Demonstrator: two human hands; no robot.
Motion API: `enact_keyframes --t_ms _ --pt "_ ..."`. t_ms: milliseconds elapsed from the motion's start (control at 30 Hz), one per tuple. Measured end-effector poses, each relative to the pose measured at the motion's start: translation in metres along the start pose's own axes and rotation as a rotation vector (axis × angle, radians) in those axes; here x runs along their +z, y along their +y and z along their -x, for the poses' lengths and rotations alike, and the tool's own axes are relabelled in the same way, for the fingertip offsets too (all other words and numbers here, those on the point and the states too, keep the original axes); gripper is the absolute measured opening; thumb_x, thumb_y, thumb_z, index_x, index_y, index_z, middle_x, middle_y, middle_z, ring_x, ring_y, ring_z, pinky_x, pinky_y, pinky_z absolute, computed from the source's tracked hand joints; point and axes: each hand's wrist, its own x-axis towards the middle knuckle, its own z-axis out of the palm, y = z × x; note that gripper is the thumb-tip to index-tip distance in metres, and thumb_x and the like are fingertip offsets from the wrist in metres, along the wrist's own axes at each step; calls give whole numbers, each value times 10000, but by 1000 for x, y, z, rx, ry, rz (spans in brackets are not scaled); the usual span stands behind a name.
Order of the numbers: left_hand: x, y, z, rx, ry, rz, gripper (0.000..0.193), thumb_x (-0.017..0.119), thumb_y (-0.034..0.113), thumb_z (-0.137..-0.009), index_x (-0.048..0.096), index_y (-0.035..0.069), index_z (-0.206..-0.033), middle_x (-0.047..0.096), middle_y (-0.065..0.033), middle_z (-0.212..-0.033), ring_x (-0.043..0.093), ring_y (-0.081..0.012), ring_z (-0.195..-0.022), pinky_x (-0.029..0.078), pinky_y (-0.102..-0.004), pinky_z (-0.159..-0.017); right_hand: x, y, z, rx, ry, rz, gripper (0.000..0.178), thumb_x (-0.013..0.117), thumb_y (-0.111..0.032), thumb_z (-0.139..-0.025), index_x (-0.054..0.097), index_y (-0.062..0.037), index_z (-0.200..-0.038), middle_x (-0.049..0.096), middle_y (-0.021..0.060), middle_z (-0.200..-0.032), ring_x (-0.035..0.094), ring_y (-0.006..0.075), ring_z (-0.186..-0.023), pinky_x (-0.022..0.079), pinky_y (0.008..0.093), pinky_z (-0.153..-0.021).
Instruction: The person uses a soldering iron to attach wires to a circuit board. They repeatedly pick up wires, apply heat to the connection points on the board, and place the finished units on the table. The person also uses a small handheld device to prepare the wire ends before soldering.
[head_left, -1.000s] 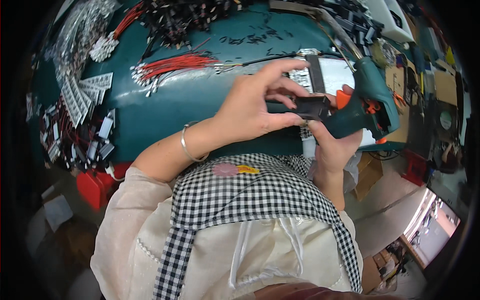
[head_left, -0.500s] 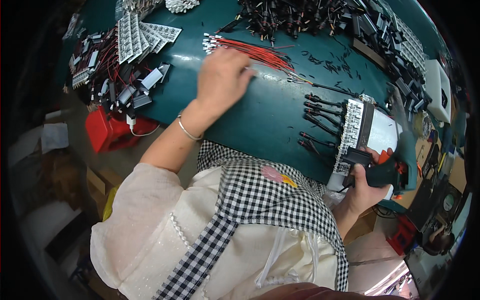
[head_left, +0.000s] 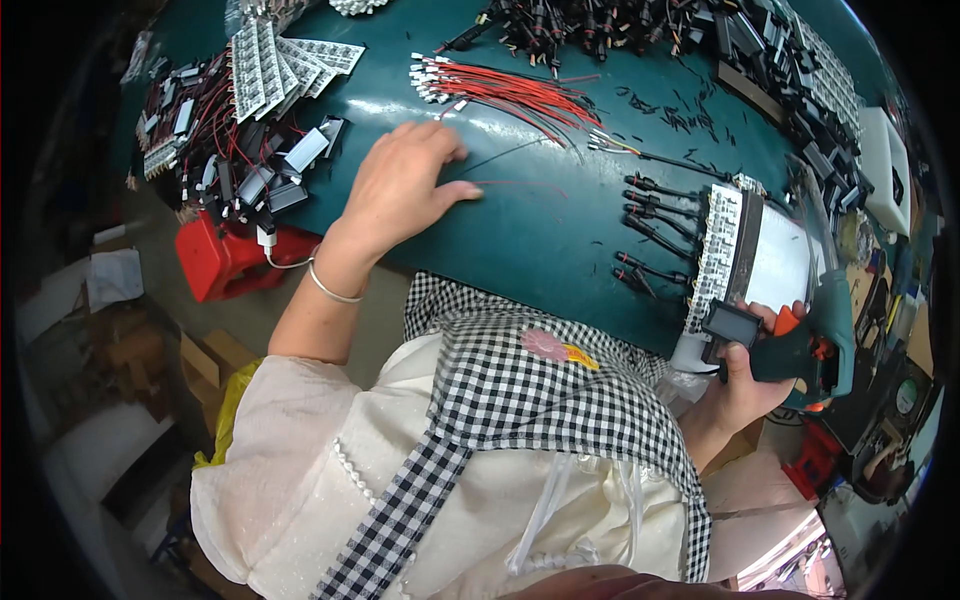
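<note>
My left hand [head_left: 405,185] is over the table, left of a bundle of red and black wire leads with white connectors [head_left: 530,88]. A thin wire lead [head_left: 520,184] trails, blurred, from its fingers, and a small white connector stands above the fingertips. At the table's right edge my right hand [head_left: 745,385] grips a small black rectangular housing [head_left: 733,322], thumb in front and fingers behind. A green power tool with an orange part [head_left: 838,335] overlaps that hand and hides its palm. Beside it lies a row of white circuit boards [head_left: 714,260] with several short black cables [head_left: 655,232].
Fanned white board panels [head_left: 262,75] and grey-black housings with red wires [head_left: 255,185] lie at the left. Black connectors [head_left: 580,35] heap at the back; more housings [head_left: 740,40] lie back right. Black scraps [head_left: 680,115] litter the table. A red container [head_left: 215,255] stands below the left edge.
My left hand has drawn back from the wire bundle toward me and to the left, with a wire lead trailing from it. My right hand keeps its hold on the housing.
</note>
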Motion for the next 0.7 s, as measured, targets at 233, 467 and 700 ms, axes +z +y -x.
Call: enact_keyframes --t_ms 233,467,700 --pt "56 41 -20 187 32 111 253 758 108 -706 595 22 -880 571 -93 -860 540 -301 -824 447 -394 -735 -6 -2 2 33 -42 -110 919 869 -105 -623 341 87 -1350 628 238 -1019 653 318 -917 531 420 -854" --pt "49 94 -33 223 -153 446 105 602 -11 -846 581 16 -945 630 -59 -760 574 -162 -659 461 -291 -605 -20 0 6 95 66 -228 860 849 -163 -670 359 19 -1353 628 198 -1047 627 241 -951 505 335 -853" --pt "37 171 -65 306 -311 790 65 627 39 -882 659 8 -930 583 24 -643 433 -9 -549 339 -180 -488 -21 -2 3 84 186 -376 802 779 -132 -733 327 11 -1381 579 220 -1132 640 300 -998 515 392 -898"
